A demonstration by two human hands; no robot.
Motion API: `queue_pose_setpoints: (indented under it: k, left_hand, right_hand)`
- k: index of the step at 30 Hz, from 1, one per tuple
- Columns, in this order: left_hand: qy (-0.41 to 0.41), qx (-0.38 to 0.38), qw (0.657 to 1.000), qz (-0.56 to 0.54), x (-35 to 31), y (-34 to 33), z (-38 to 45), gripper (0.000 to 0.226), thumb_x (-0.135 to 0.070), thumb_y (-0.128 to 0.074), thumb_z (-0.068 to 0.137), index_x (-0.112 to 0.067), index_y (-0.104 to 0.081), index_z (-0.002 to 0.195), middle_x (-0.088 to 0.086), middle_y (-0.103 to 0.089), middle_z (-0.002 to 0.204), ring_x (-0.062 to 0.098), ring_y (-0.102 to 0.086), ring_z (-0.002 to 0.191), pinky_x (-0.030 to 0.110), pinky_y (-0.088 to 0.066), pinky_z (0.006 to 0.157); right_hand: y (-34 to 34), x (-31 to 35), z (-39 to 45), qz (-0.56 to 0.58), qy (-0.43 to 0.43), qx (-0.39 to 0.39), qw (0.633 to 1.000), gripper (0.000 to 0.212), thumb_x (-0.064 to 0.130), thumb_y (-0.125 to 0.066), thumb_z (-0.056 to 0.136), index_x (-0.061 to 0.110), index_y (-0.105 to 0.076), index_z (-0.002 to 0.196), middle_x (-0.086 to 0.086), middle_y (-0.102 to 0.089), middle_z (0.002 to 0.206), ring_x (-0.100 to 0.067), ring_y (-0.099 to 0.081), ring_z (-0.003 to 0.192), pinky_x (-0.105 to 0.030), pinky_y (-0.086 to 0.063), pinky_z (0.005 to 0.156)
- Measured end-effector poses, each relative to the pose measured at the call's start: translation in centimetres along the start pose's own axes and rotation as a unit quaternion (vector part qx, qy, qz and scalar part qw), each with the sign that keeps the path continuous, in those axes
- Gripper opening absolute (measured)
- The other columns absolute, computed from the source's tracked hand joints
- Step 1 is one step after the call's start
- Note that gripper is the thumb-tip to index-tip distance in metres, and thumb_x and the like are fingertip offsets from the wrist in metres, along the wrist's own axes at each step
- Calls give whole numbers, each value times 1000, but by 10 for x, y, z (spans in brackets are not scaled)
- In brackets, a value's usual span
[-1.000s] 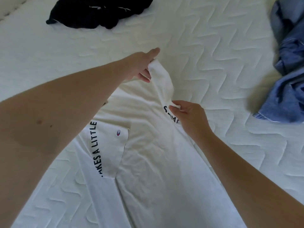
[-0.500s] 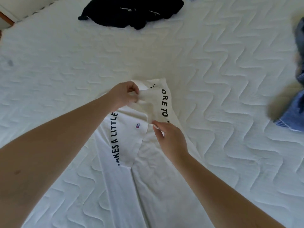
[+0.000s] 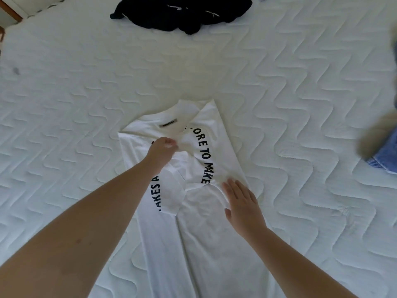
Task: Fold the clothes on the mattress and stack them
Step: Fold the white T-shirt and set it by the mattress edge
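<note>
White t-shirt (image 3: 202, 216) lies flat, centre of the mattress (image 3: 290, 104), collar end away from the person, both sleeves already folded in over the body so the black lettering runs down the two flaps. Left hand (image 3: 162, 149) sits on the upper part near the collar, fingers curled in and seemingly pinching a bit of the fabric where the flaps meet; exact pinch is partly hidden by the knuckles. Right hand (image 3: 240, 203) lies flat, fingers straight and spread, pressing the right flap's lower edge down, gripping nothing. Handling, as a judgement: thin cotton, light, fully limp, no stiffness at all, so it takes whatever shape it is dragged into and creases easily; not slippery on the quilted cover, not fragile. The folded flaps will likely flop open if lifted from one point only. Best hold is probably two pinches at matching spots, collar-end corners or hem corners, with a flat palm smoothing in between; hem end is out of view at the bottom. Black garment (image 3: 182, 14) lies crumpled at the far edge, well apart, unfolded. Blue denim piece (image 3: 384, 155) lies at the right edge, blurred, also unfolded. No stack visible yet.
</note>
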State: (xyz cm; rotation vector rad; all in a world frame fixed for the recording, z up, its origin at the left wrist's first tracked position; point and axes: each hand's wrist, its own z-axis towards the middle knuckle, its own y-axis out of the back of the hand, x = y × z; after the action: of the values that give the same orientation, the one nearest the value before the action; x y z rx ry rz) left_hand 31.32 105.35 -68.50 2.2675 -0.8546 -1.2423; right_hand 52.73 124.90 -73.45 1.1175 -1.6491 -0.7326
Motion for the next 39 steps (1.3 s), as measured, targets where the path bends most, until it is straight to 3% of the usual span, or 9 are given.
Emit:
queue_pose_setpoints:
  k: [5,9,13,16,21,27,33,36,39]
  left_hand:
    - [130,-37,978,-162,11,-18,-9,71,-34,-85,73,-25,-40,127,-1,-54,103,17,-59,84,32,-51,75]
    - [163,22,971,-173,22,-20,-11,47,-27,-82,77,-13,-59,115,-1,-62,94,13,-62,82,31,-54,83]
    - [126,6,973,-195,20,-14,-14,19,-19,-61,90,-28,-58,107,0,-64,109,17,-63,97,39,-52,91]
    - [118,17,968,-220,20,-6,-14,28,-11,-49,93,-34,-57,106,0,-66,110,23,-64,105,43,-57,85]
    - [105,-14,971,-216,28,1,-13,51,1,-50,88,-27,-53,130,2,-61,119,16,-59,78,19,-48,50]
    - [204,-19,958,-201,46,-17,-22,34,-27,-56,92,-15,-54,124,7,-67,106,19,-64,82,31,-58,68]
    - [190,34,957,-215,53,-38,-37,65,-54,-71,81,-12,-55,128,6,-67,113,24,-66,102,39,-53,95]
    - [212,41,969,-124,47,-52,-49,70,-64,-71,74,-8,-55,113,8,-65,104,27,-65,94,39,-52,92]
    - [211,32,967,-138,42,-66,-56,50,-44,-77,79,-9,-55,107,5,-61,90,20,-62,69,32,-57,73]
  right_hand:
    - [-8,5,-15,-23,-6,-97,995,72,10,-80,70,10,-55,138,-9,-52,143,-31,-50,132,-45,-42,108]
    - [-9,7,-26,-76,-13,-109,991,69,10,-78,71,10,-57,136,-7,-55,139,-30,-52,129,-48,-41,107]
    - [-5,10,-36,-125,-59,-67,988,65,11,-77,71,12,-58,133,-7,-62,115,-28,-60,101,-41,-49,84]
    - [-2,7,-39,-117,-74,-51,989,59,8,-71,76,12,-56,133,-9,-60,108,-26,-59,90,-37,-49,75]
    - [-3,9,-41,-120,-71,-67,988,56,6,-74,70,11,-62,124,-10,-61,100,-27,-59,82,-37,-49,68]
    - [-6,11,-44,-121,-80,-64,987,54,7,-70,72,10,-60,126,-11,-60,100,-27,-58,82,-37,-48,66]
    - [-4,9,-46,-134,-130,-28,982,61,8,-64,79,11,-48,138,-9,-56,99,-25,-56,83,-35,-47,68]
    - [-8,11,-50,-141,-128,-28,981,65,6,-69,74,10,-52,136,-10,-57,95,-25,-55,78,-35,-46,64]
    - [-11,13,-52,-137,-111,-38,984,66,3,-73,70,10,-56,133,-11,-58,93,-26,-56,77,-36,-47,63]
